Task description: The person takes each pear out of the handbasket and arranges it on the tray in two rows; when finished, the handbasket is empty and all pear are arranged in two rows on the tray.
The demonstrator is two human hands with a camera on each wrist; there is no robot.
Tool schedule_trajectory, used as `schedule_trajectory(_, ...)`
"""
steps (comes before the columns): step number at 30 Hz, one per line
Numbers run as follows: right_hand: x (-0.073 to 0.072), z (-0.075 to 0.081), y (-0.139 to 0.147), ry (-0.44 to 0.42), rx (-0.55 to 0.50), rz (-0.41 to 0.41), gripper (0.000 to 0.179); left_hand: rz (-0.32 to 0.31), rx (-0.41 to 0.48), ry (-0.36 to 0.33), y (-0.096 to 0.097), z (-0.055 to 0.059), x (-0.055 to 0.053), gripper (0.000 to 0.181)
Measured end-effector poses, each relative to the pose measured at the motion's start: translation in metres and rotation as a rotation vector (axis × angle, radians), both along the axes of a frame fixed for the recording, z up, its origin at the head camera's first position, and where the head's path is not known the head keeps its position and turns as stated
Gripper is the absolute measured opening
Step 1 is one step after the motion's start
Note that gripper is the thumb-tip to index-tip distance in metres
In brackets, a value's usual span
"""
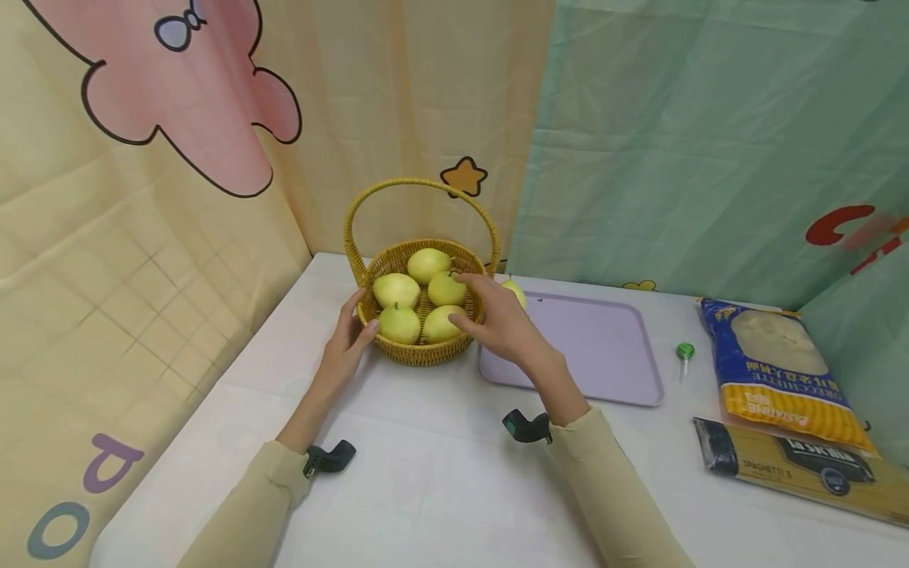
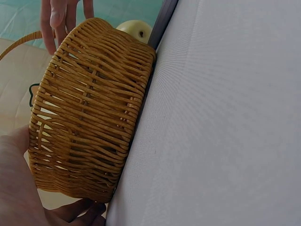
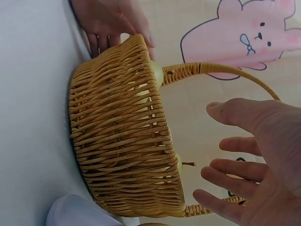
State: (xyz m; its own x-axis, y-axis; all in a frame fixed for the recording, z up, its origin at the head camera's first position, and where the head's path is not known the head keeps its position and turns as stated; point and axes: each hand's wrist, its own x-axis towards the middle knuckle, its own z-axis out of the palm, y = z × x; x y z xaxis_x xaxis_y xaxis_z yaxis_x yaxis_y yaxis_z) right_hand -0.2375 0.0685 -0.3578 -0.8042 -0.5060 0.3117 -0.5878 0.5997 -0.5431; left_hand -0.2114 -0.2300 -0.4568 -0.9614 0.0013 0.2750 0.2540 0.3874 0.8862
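A woven wicker basket [image 1: 424, 353] with a tall hoop handle holds several yellow-green pears [image 1: 399, 324]. My left hand [image 1: 341, 347] holds the basket's left side, thumb at the front and fingers round the wall; in the left wrist view its fingertips [image 2: 87, 212] reach low by the base. Over the basket's right side hovers my right hand [image 1: 500, 319], its thumb and fingers spread above the pears with nothing gripped, as the right wrist view also shows. Another pear [image 1: 513, 293], partly hidden by that hand, sits outside the basket at the tray's left end.
A flat lilac tray [image 1: 596, 343] lies right of the basket. Farther right are a green lollipop [image 1: 685, 352], a blue-and-yellow pasta bag [image 1: 781, 371] and a spaghetti pack [image 1: 802, 472]. Curtains [image 1: 696, 158] hang close behind the white table [image 1: 419, 489].
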Motion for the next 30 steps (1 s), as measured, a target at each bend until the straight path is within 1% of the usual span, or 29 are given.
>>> schedule_trajectory(6,-0.002,-0.002,-0.001,-0.034,0.004,0.006,0.061,-0.001,-0.001,-0.002,0.000,0.001,0.000,0.064)
schedule_trajectory(9,-0.004,-0.004,-0.002,-0.038,0.003,0.019,0.060,0.000,0.000,0.002,0.000,0.001,-0.001,0.064)
schedule_trajectory(14,-0.010,-0.008,-0.004,-0.042,0.014,0.042,0.057,-0.004,0.001,0.008,0.002,0.002,0.001,0.064)
schedule_trajectory(17,-0.015,-0.008,-0.004,-0.072,0.037,0.062,0.055,-0.009,0.005,0.006,0.003,0.003,0.001,0.065)
schedule_trajectory(21,-0.022,-0.006,-0.004,-0.123,0.089,0.099,0.055,-0.015,0.005,0.002,0.003,0.003,0.001,0.065)
schedule_trajectory(25,-0.029,-0.002,-0.008,-0.146,0.189,0.132,0.053,-0.014,-0.004,-0.006,0.002,0.003,-0.001,0.065)
schedule_trajectory(30,-0.036,0.008,-0.020,-0.189,0.303,0.147,0.054,-0.006,0.002,-0.010,-0.001,0.001,-0.001,0.065)
